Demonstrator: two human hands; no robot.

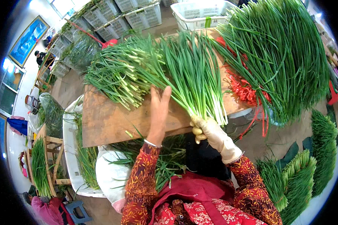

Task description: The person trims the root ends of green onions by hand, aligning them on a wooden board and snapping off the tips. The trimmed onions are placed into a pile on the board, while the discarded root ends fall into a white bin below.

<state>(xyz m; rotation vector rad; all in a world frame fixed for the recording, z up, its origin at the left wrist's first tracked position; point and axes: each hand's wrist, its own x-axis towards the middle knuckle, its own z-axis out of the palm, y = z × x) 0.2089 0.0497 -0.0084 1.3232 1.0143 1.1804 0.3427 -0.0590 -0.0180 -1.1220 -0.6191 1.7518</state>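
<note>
The gloved right hand (pixel 212 137) hides part of the stem ends of the bunch of garlic chives (pixel 197 78) that its curled fingers grasp, and the leaf tips blend into the greenery behind. The bare left hand (pixel 159 112) has its fingers extended and loosely parted beside the bunch's left edge; whether they touch any leaves is hard to tell. The bunch lies mid-board, its long axis running away from the person, pale stems near and leaf tips pointing to the far edge. The brown wooden board (pixel 109 120) also carries a looser heap of chives (pixel 120 75) at left, red ties (pixel 242 88) and a tall chive pile (pixel 278 63) at right. Beyond stand stacked white crates (pixel 144 17); a co-worker in pink (pixel 47 210) is cut off at lower left.
</note>
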